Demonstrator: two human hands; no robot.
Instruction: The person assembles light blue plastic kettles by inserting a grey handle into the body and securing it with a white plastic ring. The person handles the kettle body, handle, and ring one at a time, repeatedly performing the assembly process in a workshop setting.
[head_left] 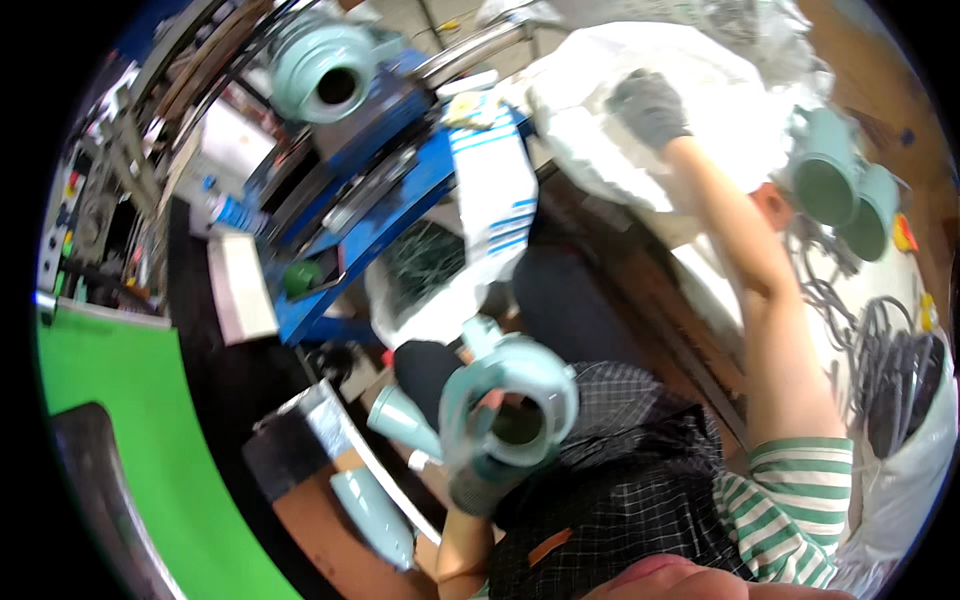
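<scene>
Head view: a teal housing (535, 372) is being clasped by the left grip (482, 487), over the apron (620, 480), while the right grip (650, 108) is being held at a white bag (735, 90); whether anything is being grasped there cannot be told. Being supported one-handed, the housing could be slipping, the tube (402, 420) left of that grip being struck. Loose bag folds could be being snagged by the right grip.

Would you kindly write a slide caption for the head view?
Left hand holds a pale-green housing; gloved right hand is at a white bag.
</scene>
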